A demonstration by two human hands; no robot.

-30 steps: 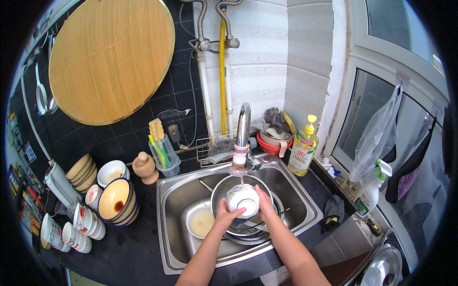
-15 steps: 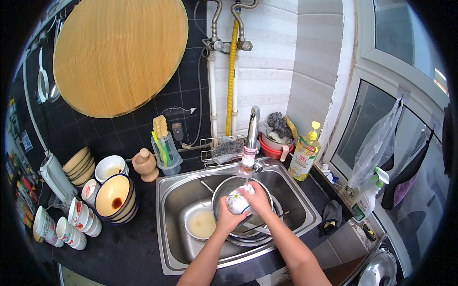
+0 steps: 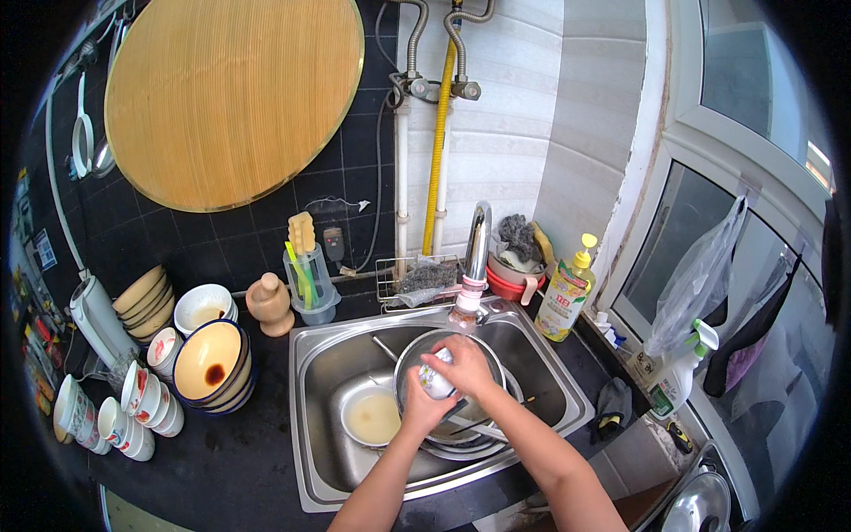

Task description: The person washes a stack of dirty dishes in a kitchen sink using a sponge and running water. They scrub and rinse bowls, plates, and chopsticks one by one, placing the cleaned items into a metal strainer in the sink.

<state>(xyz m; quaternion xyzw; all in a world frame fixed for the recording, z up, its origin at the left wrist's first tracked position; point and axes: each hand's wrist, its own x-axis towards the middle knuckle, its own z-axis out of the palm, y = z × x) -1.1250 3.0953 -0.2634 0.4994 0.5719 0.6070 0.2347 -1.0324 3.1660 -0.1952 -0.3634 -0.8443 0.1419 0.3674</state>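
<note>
Below the faucet (image 3: 480, 235), a small white bowl with a floral print (image 3: 435, 383) is held between my two hands. My left hand (image 3: 425, 406) grips its near left side. Over its right and far side curl the fingers of my right hand (image 3: 467, 365), which hide much of it. Beneath them, metal basins (image 3: 409, 355) are stacked in the steel sink (image 3: 310, 443), with utensils sticking out. A pan holding cloudy liquid (image 3: 372, 417) sits to the left in the sink.
Left on the dark counter are stacked yellow bowls (image 3: 206, 359), patterned white cups (image 3: 127, 426), a wooden mortar (image 3: 269, 306) and a utensil holder (image 3: 313, 288). Behind the sink's right corner stand a yellow soap bottle (image 3: 565, 297) and a red basin (image 3: 507, 285). A spray bottle (image 3: 678, 377) stands far right.
My right hand has shifted across the top of the bowl and now covers more of it. The bowl has turned in my hands. The whole view has shifted slightly.
</note>
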